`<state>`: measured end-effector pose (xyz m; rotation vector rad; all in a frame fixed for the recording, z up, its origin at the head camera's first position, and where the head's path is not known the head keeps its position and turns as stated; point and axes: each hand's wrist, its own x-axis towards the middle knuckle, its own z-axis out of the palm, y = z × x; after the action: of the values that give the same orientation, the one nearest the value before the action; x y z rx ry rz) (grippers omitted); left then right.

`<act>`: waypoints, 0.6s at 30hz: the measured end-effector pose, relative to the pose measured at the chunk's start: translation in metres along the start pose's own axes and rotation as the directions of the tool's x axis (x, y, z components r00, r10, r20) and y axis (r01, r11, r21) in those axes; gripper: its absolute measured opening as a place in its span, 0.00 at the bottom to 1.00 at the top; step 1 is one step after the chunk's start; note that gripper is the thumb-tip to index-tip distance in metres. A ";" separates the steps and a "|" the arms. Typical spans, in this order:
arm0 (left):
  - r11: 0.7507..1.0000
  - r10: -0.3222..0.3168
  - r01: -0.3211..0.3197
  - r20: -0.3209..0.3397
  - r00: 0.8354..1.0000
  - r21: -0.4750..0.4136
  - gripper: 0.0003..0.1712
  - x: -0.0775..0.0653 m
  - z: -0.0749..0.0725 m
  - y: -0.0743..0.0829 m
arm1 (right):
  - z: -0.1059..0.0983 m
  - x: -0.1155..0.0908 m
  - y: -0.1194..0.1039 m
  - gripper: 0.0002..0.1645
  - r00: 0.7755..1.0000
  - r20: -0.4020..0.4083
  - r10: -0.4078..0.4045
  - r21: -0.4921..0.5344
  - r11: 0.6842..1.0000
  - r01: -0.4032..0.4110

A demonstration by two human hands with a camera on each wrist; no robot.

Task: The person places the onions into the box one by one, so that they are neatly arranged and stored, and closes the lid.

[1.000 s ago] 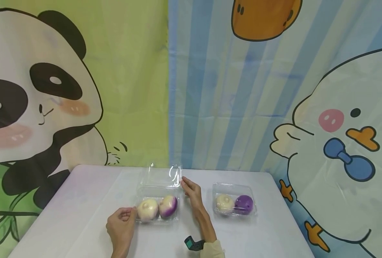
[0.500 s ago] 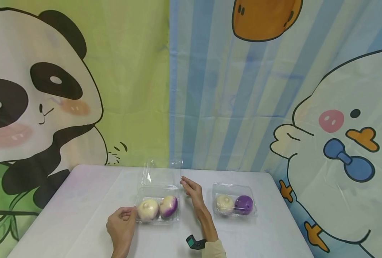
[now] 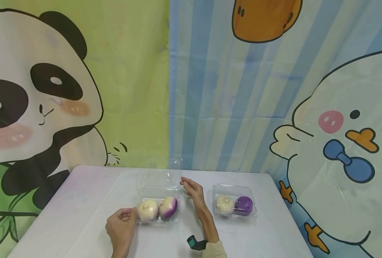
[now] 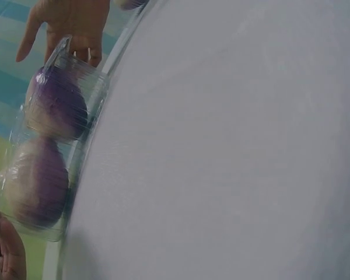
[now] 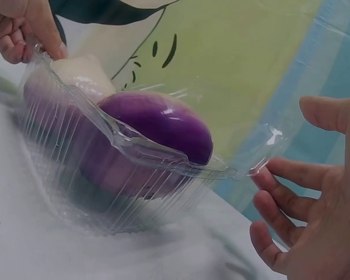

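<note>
A clear plastic clamshell box (image 3: 157, 223) stands on the table with its lid (image 3: 163, 175) raised at the back. Inside lie two turnips side by side: a mostly white one (image 3: 148, 210) on the left and a white-and-purple one (image 3: 168, 207) on the right. My left hand (image 3: 121, 225) pinches the box's left rim between thumb and curled fingers. At the opposite side my right hand (image 3: 194, 191) has its fingers extended, with fingertips (image 5: 274, 166) at the edge by the lid; its thumb stands apart from them.
To the right sits a second clear box (image 3: 234, 186), its lid down, holding a whitish turnip (image 3: 224, 204) and a purple one (image 3: 244, 206). The white table (image 3: 81, 215) ends just behind the boxes, against a cartoon-printed curtain (image 3: 210, 107).
The raised lid has tipped farther back, its top edge now higher in the head view. Both hands have stayed almost in place.
</note>
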<state>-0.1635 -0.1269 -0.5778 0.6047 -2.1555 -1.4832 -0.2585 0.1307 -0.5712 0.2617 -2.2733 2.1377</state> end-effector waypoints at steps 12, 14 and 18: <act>1.000 0.026 -0.026 -0.020 0.999 0.002 0.07 0.000 0.002 -0.001 | -0.001 0.000 -0.004 0.28 0.999 -0.009 0.047 0.033 0.998 -0.046; 1.000 0.026 -0.026 -0.018 1.000 0.001 0.06 0.000 0.001 -0.001 | -0.002 0.000 -0.004 0.27 0.999 -0.008 0.041 0.035 0.999 -0.040; 1.000 0.001 -0.001 -0.017 1.000 0.014 0.07 0.001 0.001 0.000 | -0.003 0.001 -0.005 0.26 0.999 -0.010 0.036 0.043 0.998 -0.035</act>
<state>-0.1647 -0.1263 -0.5783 0.6192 -2.1547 -1.4583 -0.2586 0.1331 -0.5663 0.2118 -2.2457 2.2011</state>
